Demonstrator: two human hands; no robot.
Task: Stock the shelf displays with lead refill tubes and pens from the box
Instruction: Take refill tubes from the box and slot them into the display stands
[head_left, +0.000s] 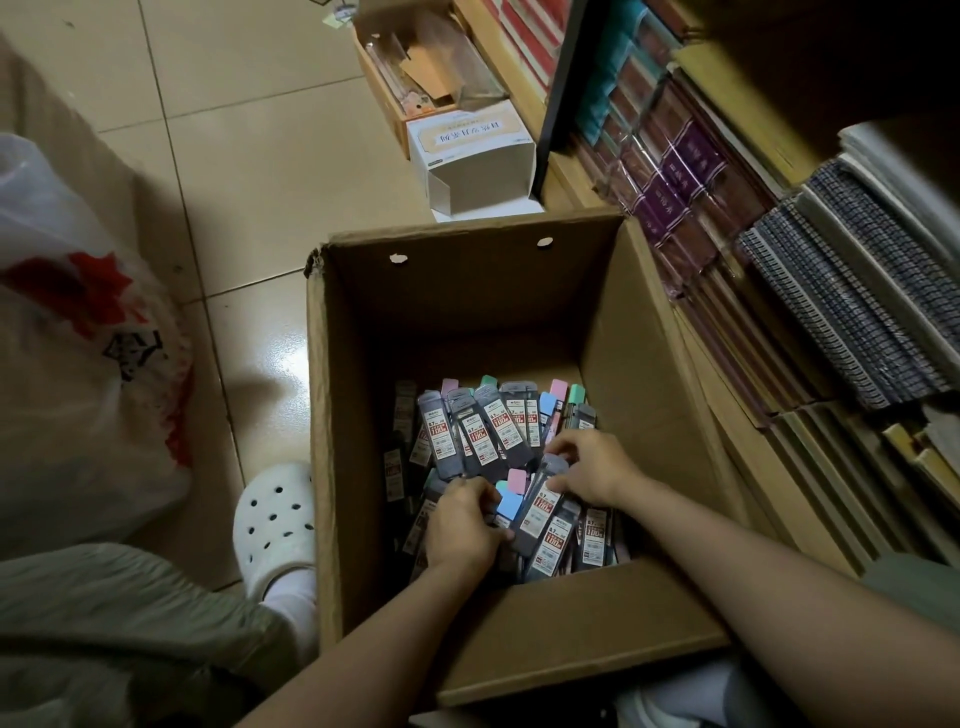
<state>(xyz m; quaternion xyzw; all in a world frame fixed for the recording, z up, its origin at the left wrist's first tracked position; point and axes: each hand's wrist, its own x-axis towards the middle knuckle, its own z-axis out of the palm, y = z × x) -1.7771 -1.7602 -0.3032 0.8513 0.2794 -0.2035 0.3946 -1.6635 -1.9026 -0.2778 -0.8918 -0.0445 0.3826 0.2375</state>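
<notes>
Lead refill tubes (540, 512) held in bundle at lower centre of frame, gripped from left by left hand (465, 522), pinched at top by right hand (589, 467); both grips curled tight. Cardboard box (639, 332) on floor, its bottom covered by loose tubes. Shelf (789, 270) stocked with notebooks at right of frame.

I see a white perforated clog (275, 514) on the beige tiled floor (234, 156), beside a white-and-red plastic bag (78, 338).
</notes>
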